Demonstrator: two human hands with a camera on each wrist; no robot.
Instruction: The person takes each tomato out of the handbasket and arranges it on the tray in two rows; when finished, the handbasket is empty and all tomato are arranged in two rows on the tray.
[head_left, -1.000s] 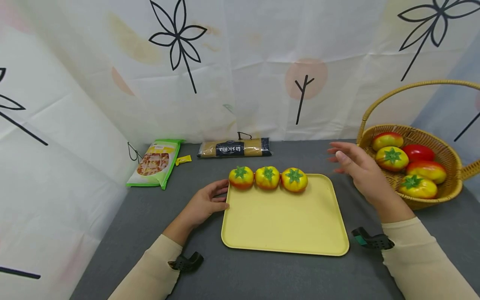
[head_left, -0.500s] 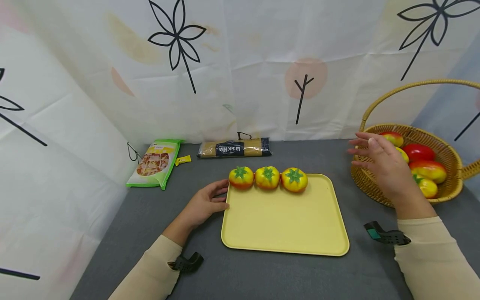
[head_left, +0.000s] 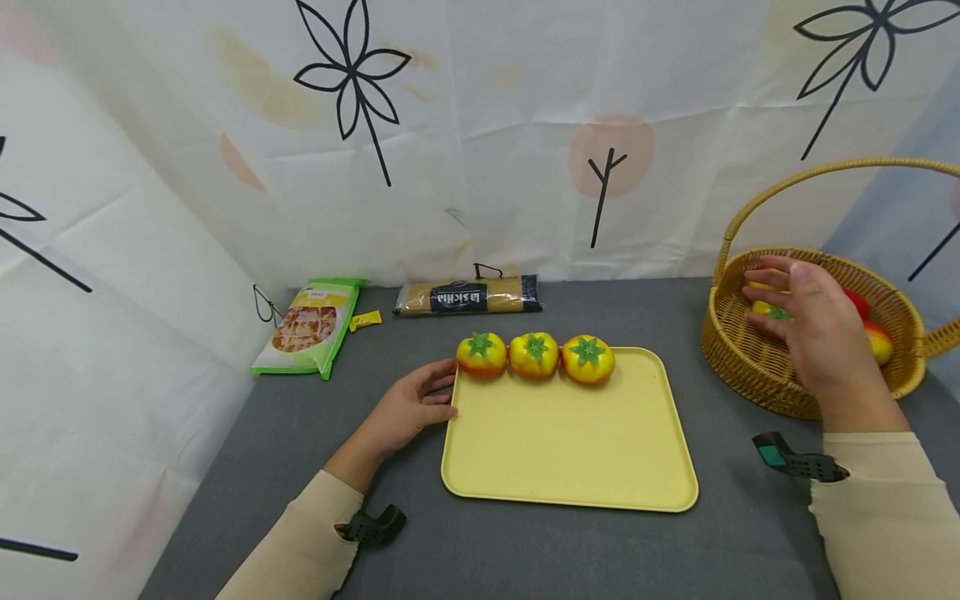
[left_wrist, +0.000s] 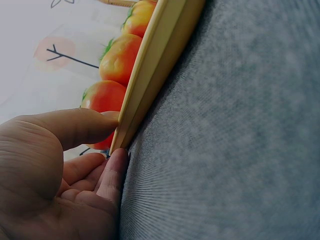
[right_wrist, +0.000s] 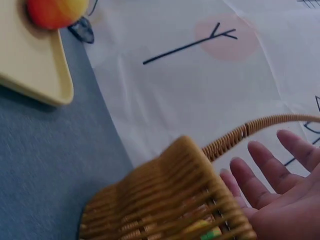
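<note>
A yellow tray [head_left: 570, 450] lies on the dark table, with three yellow-red tomatoes [head_left: 535, 356] in a row along its far edge. At the tray's left rim rests my left hand [head_left: 408, 407], its thumb and fingertips against the edge near the leftmost tomato. In the left wrist view the thumb [left_wrist: 82, 127] touches the rim. Over the wicker basket [head_left: 738, 367], my right hand [head_left: 828, 342] has its fingers spread and holds nothing. Behind it, yellow and red produce [head_left: 879, 342] in the basket is partly hidden. The basket's wall [right_wrist: 170, 185] fills the lower right wrist view.
A green-and-white food bag [head_left: 309, 327] lies at the back left, beside a small yellow packet [head_left: 366, 320]. A pack of spaghetti [head_left: 468, 296] lies behind the tray. The basket's tall handle [head_left: 832, 173] arches over it; printed cloth hangs behind.
My right hand has moved rightward from beside the basket to over it, covering more of the produce. The left hand, the tray and its tomatoes have stayed put.
</note>
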